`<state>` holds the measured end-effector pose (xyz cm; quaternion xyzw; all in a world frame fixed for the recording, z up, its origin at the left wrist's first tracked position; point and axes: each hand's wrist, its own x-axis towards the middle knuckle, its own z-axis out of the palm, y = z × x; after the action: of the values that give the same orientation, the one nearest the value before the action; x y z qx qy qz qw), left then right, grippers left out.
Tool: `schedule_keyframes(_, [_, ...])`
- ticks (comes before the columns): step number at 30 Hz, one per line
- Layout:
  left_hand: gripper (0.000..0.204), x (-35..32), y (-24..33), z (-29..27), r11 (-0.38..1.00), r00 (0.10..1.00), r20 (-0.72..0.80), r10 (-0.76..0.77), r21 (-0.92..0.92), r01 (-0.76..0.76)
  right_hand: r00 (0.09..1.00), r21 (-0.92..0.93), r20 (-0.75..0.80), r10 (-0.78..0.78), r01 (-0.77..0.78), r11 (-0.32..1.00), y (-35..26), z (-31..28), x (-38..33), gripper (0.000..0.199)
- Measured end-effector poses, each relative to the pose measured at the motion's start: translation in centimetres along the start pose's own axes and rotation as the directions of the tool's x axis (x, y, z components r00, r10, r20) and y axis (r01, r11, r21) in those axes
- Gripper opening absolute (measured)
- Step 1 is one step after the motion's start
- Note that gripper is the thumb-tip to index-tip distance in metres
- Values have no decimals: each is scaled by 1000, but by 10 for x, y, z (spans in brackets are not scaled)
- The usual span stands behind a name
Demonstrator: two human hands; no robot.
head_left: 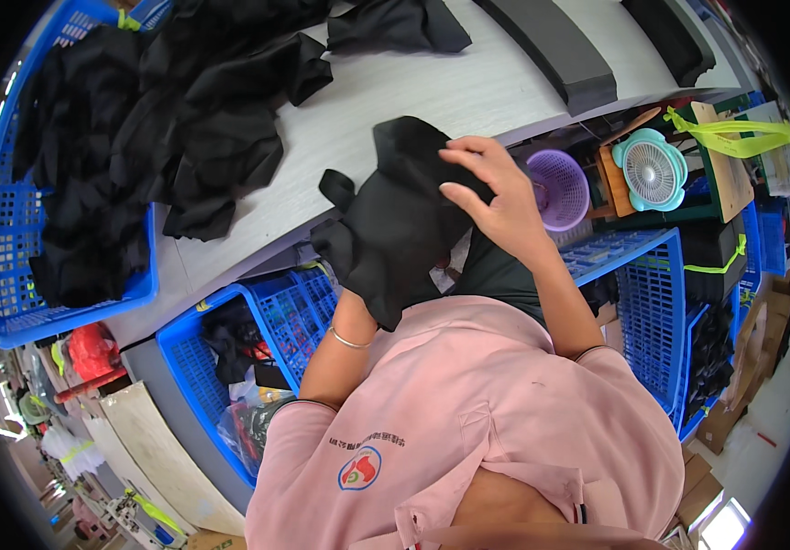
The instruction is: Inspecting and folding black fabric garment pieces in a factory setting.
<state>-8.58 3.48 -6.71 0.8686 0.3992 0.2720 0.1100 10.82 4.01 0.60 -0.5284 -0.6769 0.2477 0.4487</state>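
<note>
Your long pale wood-grain table [468,92] carries a heap of black fabric pieces [193,119] spilling from a blue plastic basket [10,266], close by. You hold a black cloth piece [395,220] at the table's edge: right hand [491,188] spread over it, fingers pinching; left hand hidden underneath, grip unclear.

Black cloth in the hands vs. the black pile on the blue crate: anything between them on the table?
Head view: bare white table lies between the held black cloth and the black pile.
</note>
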Motion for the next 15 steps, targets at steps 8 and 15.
schedule_keyframes(8, [40, 3, -59, -18, -420, 840, 407, -359, -874, 245, 945, 496, 324, -40, -134, 858, 18, -27, 28, 8])
schedule_keyframes(15, [40, 18, -56, -8, -264, 786, 321, -529, -942, 207, 997, 222, 22, -68, 62, 973, 63, -14, 128, 13])
